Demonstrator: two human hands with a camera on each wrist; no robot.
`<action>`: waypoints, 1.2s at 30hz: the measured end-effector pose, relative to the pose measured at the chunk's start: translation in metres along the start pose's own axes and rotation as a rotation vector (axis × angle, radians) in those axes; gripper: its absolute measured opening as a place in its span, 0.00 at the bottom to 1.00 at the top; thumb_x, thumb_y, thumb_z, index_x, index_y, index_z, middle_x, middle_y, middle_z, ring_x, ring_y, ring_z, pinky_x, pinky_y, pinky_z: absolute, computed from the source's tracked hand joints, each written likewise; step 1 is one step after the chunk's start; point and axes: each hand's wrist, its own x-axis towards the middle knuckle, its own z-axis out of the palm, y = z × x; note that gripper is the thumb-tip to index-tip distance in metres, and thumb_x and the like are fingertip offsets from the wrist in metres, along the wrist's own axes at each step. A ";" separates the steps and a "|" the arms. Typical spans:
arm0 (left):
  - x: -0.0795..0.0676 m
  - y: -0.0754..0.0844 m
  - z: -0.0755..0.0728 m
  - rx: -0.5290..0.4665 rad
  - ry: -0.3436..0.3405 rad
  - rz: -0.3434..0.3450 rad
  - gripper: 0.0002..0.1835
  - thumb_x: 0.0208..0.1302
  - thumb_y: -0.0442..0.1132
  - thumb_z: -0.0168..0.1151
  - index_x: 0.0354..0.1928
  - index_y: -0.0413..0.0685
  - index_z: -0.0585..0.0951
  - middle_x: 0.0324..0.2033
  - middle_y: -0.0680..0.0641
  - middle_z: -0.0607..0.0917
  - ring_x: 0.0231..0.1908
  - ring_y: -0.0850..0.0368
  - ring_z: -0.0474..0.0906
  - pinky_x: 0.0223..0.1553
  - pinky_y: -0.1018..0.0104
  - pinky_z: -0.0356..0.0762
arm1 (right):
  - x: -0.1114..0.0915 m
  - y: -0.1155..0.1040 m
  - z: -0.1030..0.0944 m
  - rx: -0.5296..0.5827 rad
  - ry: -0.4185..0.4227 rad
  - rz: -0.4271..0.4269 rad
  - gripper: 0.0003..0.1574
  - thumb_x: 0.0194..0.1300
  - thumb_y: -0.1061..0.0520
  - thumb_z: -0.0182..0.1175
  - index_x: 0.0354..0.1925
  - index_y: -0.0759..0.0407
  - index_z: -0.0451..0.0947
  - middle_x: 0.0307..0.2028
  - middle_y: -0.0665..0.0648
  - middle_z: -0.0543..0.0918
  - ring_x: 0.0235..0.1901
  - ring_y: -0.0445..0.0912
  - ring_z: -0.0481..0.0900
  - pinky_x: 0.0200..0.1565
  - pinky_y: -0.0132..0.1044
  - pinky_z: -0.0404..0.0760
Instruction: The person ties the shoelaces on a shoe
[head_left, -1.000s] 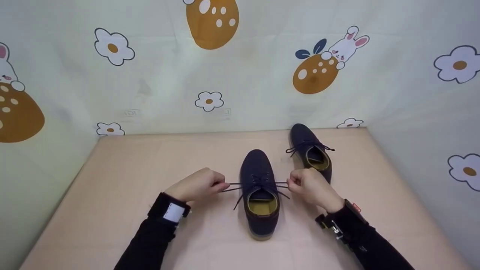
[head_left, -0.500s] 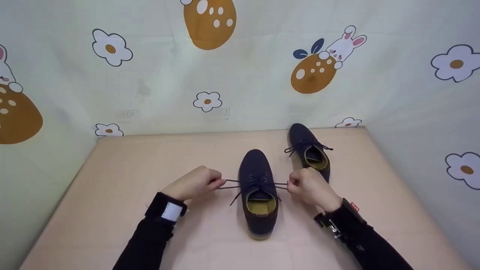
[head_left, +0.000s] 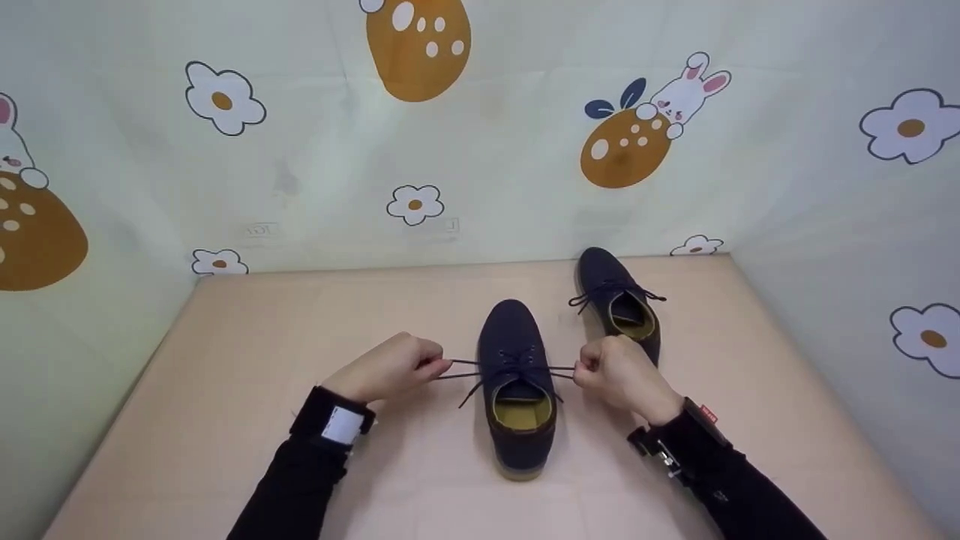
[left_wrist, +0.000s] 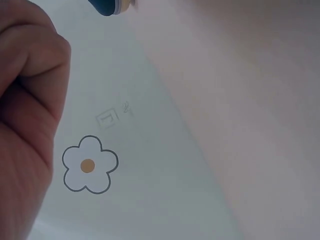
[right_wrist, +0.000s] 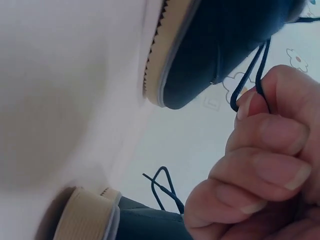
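A dark navy lace-up shoe (head_left: 511, 330) with a yellowish lining stands upright in the middle of the table, toe pointing away. To its left, my left hand (head_left: 394, 366) pinches one loop of the shoelace, drawn taut sideways. My right hand (head_left: 622, 375) pinches the opposite loop on the right side. In the right wrist view the shoelace (right_wrist: 250, 75) runs from the shoe into my curled fingers (right_wrist: 277, 132). A loose lace end hangs over each side of the shoe. The left wrist view shows my curled left hand (left_wrist: 30, 75), but the loop it holds is hidden there.
A matching shoe (head_left: 600, 274) with its laces tied in a bow stands behind my right hand, near the back wall. The pale pink tabletop (head_left: 300, 315) meets a light curtain (head_left: 315, 150) printed with flowers and rabbits at the back and sides.
Compared with a second ago, my left hand has shifted slightly left and up, and the loose lace ends hang shorter. Over the last half second almost nothing has moved.
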 end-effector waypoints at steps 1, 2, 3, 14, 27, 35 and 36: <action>0.000 0.000 0.000 0.002 -0.001 0.003 0.21 0.72 0.39 0.58 0.18 0.53 0.67 0.16 0.63 0.63 0.19 0.69 0.60 0.23 0.73 0.59 | 0.000 0.000 0.000 -0.003 -0.001 0.001 0.21 0.47 0.65 0.62 0.09 0.47 0.64 0.13 0.38 0.65 0.16 0.36 0.62 0.22 0.32 0.64; 0.000 0.000 0.000 0.001 -0.004 0.008 0.21 0.72 0.39 0.58 0.18 0.53 0.67 0.16 0.63 0.63 0.19 0.69 0.60 0.23 0.72 0.59 | -0.001 0.000 0.001 -0.009 0.000 0.006 0.22 0.46 0.65 0.62 0.09 0.47 0.64 0.13 0.38 0.64 0.16 0.36 0.62 0.22 0.32 0.64; 0.000 0.000 0.000 0.004 -0.008 0.006 0.21 0.72 0.39 0.58 0.18 0.53 0.67 0.16 0.63 0.63 0.19 0.69 0.60 0.23 0.73 0.59 | -0.001 -0.001 0.001 -0.012 0.001 0.010 0.22 0.46 0.65 0.62 0.09 0.47 0.64 0.13 0.38 0.64 0.16 0.37 0.62 0.22 0.32 0.64; -0.001 0.001 0.001 -0.006 0.012 -0.034 0.21 0.71 0.38 0.58 0.17 0.52 0.66 0.16 0.62 0.63 0.19 0.68 0.61 0.23 0.72 0.60 | -0.001 -0.003 0.002 -0.003 -0.012 0.029 0.23 0.51 0.63 0.62 0.10 0.47 0.64 0.13 0.39 0.65 0.16 0.37 0.63 0.22 0.32 0.65; 0.001 0.018 -0.011 0.015 0.170 -0.221 0.19 0.70 0.57 0.58 0.28 0.52 0.77 0.16 0.58 0.70 0.18 0.62 0.66 0.24 0.64 0.67 | 0.000 -0.010 -0.018 -0.018 -0.054 0.145 0.20 0.67 0.39 0.63 0.29 0.52 0.86 0.17 0.42 0.75 0.18 0.38 0.69 0.24 0.37 0.69; 0.001 0.053 -0.007 -0.118 0.025 -0.150 0.27 0.71 0.61 0.53 0.18 0.53 0.79 0.08 0.62 0.71 0.12 0.66 0.68 0.19 0.67 0.69 | -0.003 -0.029 -0.028 0.023 -0.029 0.087 0.23 0.66 0.39 0.63 0.19 0.47 0.77 0.13 0.39 0.67 0.15 0.37 0.65 0.21 0.34 0.65; 0.002 0.058 -0.004 -0.133 -0.008 -0.142 0.27 0.71 0.61 0.53 0.18 0.53 0.80 0.08 0.62 0.72 0.11 0.66 0.69 0.18 0.67 0.71 | -0.004 -0.031 -0.027 0.041 -0.057 0.070 0.24 0.67 0.38 0.62 0.18 0.46 0.76 0.12 0.38 0.67 0.14 0.36 0.65 0.21 0.33 0.66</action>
